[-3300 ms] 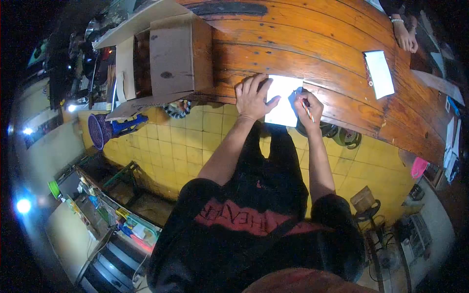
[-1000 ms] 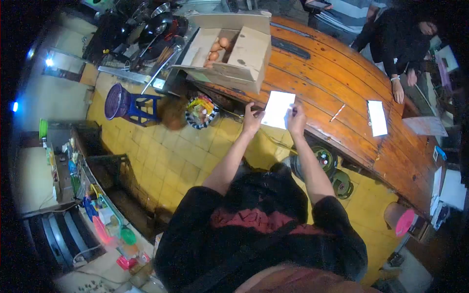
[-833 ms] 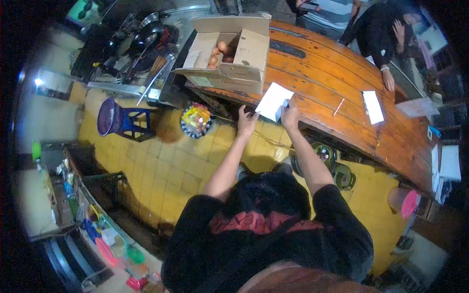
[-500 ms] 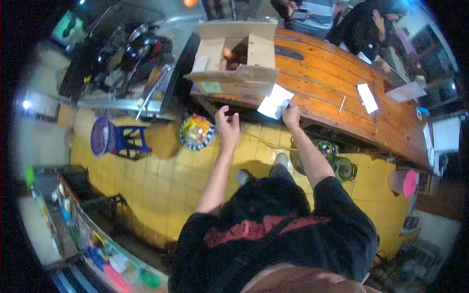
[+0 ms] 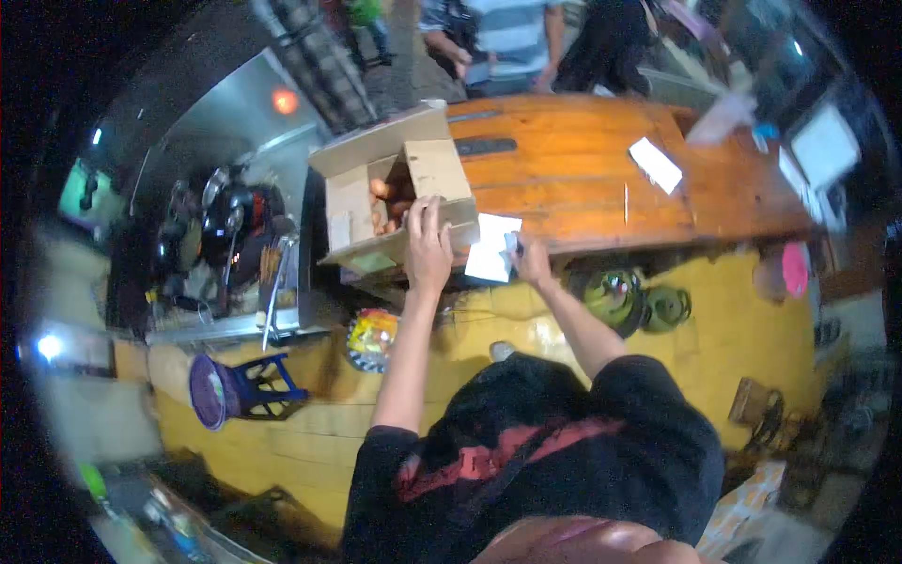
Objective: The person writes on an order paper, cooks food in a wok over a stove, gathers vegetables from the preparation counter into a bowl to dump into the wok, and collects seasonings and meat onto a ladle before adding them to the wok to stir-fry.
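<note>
An open cardboard box [image 5: 362,202] stands at the left end of the wooden table, with several brown eggs [image 5: 383,190] inside. My left hand [image 5: 428,246] lies over the box's near edge, fingers stretched out and a little apart; nothing shows in its grip. At the table's front edge, a white sheet of paper [image 5: 489,258] lies to the right of the box. My right hand [image 5: 532,260] is closed at the paper's right side, around a small greyish thing too blurred to name.
The wooden table [image 5: 564,179] bears a white paper [image 5: 655,165]. Left of the box is a cooking area with pans [image 5: 246,211]. Below are a blue stool [image 5: 272,387], a bowl of colourful packets [image 5: 374,336] and green gas cylinders [image 5: 611,296]. A person in a striped shirt [image 5: 512,38] stands across the table.
My left hand has moved from in front of the table up onto the box's near edge. My right hand stays beside the white paper. The camera view has shifted, and I am nearer the box.
</note>
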Demonstrator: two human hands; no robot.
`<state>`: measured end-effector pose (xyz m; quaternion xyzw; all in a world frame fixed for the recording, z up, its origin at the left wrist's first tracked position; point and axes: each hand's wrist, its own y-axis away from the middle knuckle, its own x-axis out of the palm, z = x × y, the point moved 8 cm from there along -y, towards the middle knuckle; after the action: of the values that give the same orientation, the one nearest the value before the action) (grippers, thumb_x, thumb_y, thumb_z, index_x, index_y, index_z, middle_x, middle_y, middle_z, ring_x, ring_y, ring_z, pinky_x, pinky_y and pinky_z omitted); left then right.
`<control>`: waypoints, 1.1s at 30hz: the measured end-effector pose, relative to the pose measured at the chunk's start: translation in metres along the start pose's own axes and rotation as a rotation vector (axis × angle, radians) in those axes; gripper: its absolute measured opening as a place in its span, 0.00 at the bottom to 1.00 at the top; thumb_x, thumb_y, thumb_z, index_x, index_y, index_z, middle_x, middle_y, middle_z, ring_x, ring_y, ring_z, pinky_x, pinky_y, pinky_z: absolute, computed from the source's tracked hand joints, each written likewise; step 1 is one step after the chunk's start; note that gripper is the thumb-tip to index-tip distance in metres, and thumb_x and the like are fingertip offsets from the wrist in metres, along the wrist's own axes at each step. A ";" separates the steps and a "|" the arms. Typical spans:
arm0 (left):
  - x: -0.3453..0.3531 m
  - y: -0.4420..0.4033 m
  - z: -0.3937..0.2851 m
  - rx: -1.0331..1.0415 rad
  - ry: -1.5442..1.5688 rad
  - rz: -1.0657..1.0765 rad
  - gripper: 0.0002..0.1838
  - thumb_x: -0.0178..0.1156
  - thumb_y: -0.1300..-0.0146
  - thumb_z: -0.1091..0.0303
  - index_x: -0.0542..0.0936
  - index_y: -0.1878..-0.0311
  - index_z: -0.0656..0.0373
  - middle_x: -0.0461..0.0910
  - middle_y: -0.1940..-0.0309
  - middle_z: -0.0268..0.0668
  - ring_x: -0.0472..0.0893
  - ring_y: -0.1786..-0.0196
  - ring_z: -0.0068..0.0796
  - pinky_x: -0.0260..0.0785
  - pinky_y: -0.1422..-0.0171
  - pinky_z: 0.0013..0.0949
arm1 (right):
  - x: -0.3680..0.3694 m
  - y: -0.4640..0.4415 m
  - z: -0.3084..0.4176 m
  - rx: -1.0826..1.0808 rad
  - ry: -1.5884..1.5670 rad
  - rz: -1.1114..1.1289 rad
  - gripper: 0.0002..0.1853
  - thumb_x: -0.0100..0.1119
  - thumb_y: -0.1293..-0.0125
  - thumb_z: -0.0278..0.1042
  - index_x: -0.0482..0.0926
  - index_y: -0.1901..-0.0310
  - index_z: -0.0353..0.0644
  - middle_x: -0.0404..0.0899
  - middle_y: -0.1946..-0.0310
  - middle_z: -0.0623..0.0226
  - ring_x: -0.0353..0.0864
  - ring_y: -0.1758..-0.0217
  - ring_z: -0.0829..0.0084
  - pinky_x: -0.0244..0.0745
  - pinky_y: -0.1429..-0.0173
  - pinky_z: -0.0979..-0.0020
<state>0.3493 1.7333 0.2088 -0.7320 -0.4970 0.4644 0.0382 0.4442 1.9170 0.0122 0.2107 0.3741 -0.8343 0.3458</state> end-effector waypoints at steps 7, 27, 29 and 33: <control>0.011 0.003 -0.007 0.037 -0.031 -0.012 0.20 0.53 0.39 0.73 0.69 0.43 0.60 0.63 0.41 0.49 0.66 0.40 0.50 0.65 0.41 0.43 | -0.187 -0.010 -0.141 0.507 0.719 -0.410 0.16 0.59 0.44 0.38 0.75 0.58 0.38 0.74 0.58 0.54 0.72 0.53 0.52 0.66 0.47 0.55; 0.139 0.071 0.002 0.181 -0.480 0.250 0.28 0.56 0.45 0.71 0.68 0.38 0.48 0.58 0.35 0.46 0.60 0.37 0.49 0.53 0.40 0.54 | -0.158 -0.067 -0.224 0.378 0.462 -0.266 0.08 0.49 0.43 0.24 0.80 0.67 0.37 0.76 0.70 0.49 0.74 0.64 0.49 0.70 0.59 0.55; 0.144 0.074 0.007 0.172 -0.473 0.307 0.29 0.57 0.46 0.71 0.68 0.38 0.48 0.60 0.36 0.45 0.60 0.37 0.48 0.53 0.40 0.54 | -0.160 -0.071 -0.225 0.379 0.449 -0.296 0.08 0.49 0.44 0.24 0.80 0.68 0.36 0.75 0.71 0.49 0.73 0.66 0.49 0.70 0.60 0.56; 0.152 0.081 0.012 0.193 -0.358 0.447 0.31 0.58 0.53 0.75 0.68 0.39 0.57 0.64 0.41 0.43 0.63 0.40 0.45 0.54 0.41 0.53 | -0.152 -0.083 -0.256 0.481 0.116 -0.301 0.08 0.47 0.43 0.26 0.77 0.72 0.33 0.74 0.75 0.50 0.75 0.70 0.53 0.68 0.67 0.57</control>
<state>0.4078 1.8037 0.0622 -0.7227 -0.2758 0.6281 -0.0841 0.5095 2.2177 -0.0165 0.2761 0.2119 -0.9275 0.1361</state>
